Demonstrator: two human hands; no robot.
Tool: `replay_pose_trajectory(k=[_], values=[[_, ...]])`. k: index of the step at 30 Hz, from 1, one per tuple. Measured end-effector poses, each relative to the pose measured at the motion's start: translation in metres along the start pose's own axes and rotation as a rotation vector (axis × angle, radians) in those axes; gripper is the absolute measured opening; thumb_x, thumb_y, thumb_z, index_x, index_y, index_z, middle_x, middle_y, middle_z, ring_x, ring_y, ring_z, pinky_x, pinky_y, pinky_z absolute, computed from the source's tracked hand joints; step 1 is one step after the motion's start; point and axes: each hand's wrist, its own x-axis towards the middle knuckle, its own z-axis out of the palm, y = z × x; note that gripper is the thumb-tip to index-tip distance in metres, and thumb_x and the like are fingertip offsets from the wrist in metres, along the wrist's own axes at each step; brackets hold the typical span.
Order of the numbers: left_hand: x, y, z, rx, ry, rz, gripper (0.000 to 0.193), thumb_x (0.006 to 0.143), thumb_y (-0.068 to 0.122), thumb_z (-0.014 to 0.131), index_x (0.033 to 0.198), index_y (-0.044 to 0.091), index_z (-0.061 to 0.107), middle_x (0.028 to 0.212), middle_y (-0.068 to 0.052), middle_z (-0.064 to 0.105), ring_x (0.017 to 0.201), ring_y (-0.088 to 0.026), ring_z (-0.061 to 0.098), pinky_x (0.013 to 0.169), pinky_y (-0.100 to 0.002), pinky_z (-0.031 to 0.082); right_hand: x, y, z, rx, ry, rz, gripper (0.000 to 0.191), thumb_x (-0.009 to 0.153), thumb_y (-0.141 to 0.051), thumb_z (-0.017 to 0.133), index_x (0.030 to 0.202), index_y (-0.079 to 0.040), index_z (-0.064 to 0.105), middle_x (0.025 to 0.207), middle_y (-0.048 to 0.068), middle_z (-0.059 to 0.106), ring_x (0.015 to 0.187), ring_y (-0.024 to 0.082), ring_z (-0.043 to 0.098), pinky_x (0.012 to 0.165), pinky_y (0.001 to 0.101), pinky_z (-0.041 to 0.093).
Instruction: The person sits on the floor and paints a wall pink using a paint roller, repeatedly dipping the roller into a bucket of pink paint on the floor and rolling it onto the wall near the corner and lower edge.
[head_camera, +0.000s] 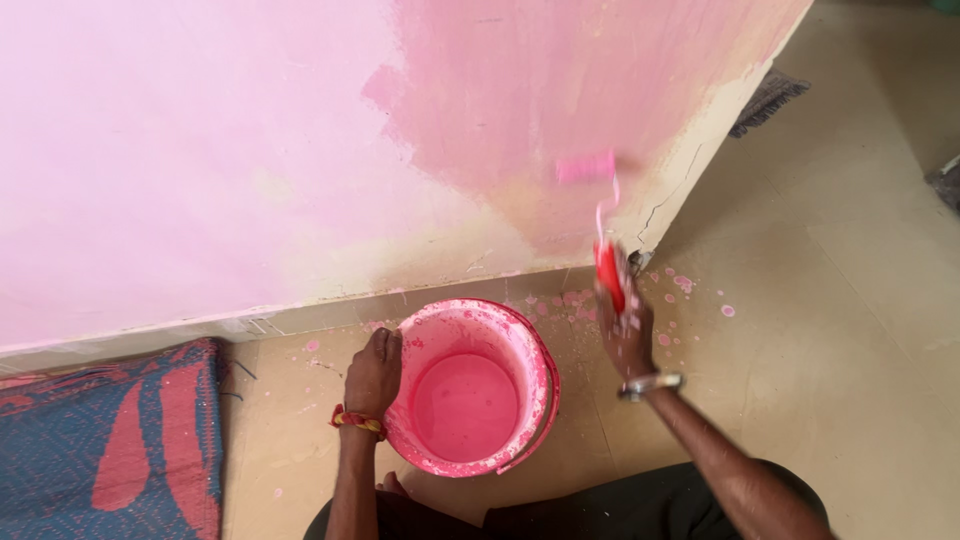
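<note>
A pink paint bucket (535, 345) holding pink paint stands on the floor in front of me. My left hand (373, 372), with a red and yellow thread at the wrist, grips its left rim. My right hand (624, 330), wearing a metal wristband, is closed on the red handle of a paint roller (587, 167). The roller's pink sleeve rests against the lower part of the wall (200, 150), at the edge of a darker, freshly coated pink patch (560, 80). The roller and hand are blurred by motion.
A blue and red patterned cloth (110, 440) lies on the floor at the left. Pink paint drips (680, 285) spot the beige floor near the wall corner. A dark mat (768, 100) lies beyond the corner at top right.
</note>
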Motion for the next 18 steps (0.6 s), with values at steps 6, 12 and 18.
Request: replay_pose_trajectory(k=[6,12,18], values=[[-0.004,0.004,-0.002,0.004,-0.018,-0.022,0.035,0.104,0.039,0.047,0.100,0.006,0.058,0.086,-0.026,0.070,0.085,-0.054,0.063,0.070,-0.061,0.047,0.123,-0.049,-0.020,0.250,0.081,-0.199,0.055,0.116,-0.036,0.058,0.151,0.002,0.041,0.116,0.011,0.068,0.081,0.013,0.069,0.061,0.0231,0.063],[-0.004,0.008,-0.004,0.006,-0.010,0.003,0.035,0.104,0.039,0.047,0.100,0.007,0.059,0.086,-0.026,0.070,0.084,-0.053,0.064,0.070,-0.060,0.048,0.170,-0.069,-0.013,0.286,0.139,-0.315,0.059,0.116,-0.039,0.057,0.153,0.003,0.037,0.119,0.012,0.068,0.080,0.013,0.069,0.060,0.0229,0.064],[-0.005,0.009,-0.004,0.011,-0.037,-0.020,0.036,0.103,0.040,0.045,0.101,0.007,0.059,0.085,-0.025,0.071,0.086,-0.052,0.065,0.072,-0.059,0.049,0.038,-0.017,0.018,0.027,0.009,-0.050,0.058,0.115,-0.035,0.055,0.155,0.002,0.035,0.118,0.012,0.068,0.079,0.012,0.067,0.060,0.0220,0.062]])
